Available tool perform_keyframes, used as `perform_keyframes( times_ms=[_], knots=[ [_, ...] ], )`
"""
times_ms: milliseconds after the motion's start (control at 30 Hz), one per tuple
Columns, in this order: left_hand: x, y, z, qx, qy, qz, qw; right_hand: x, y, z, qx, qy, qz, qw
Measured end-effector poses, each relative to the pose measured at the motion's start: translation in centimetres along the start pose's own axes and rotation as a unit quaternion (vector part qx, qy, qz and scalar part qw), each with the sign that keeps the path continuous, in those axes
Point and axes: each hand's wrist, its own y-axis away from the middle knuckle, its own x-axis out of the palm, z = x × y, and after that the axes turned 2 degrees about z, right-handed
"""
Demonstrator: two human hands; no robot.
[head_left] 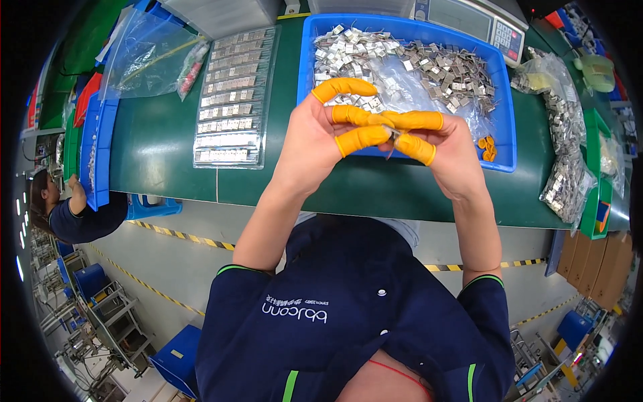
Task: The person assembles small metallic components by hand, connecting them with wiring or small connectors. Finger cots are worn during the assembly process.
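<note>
Above the near edge of a blue bin, my left hand and my right hand meet at the fingertips. Orange-yellow finger cots cover the thumbs and some fingers of both. Pinched between them is a small silvery metal part, mostly hidden by the fingers; a thin reddish bit hangs below it. The bin holds white connectors with short wires on its left and loose metal connector pieces on its right, with clear plastic film between.
Left of the bin lies a clear tray with rows of metal parts. Spare finger cots sit in the bin's corner. Behind stands a scale. Bagged metal parts lie at right. Another person works at far left.
</note>
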Motion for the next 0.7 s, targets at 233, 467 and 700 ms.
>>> perform_keyframes(
  times_ms=[233, 467, 700],
  knots=[
    [-0.3, -2.3, -0.1, 0.036, -0.123, -0.071, 0.989, -1.6, -2.7, -0.3, -0.123, 0.234, -0.112, 0.958],
    [-4.4, -2.5, 2.4, 0.135, -0.74, -0.072, 0.655, -3.5, -7.2, -1.7, -0.323, 0.59, -0.146, 0.726],
    [-3.9, -3.0, 3.0, 0.104, -0.79, -0.022, 0.604, -1.4, -7.1, -3.2, -0.169, 0.685, 0.031, 0.708]
  ],
)
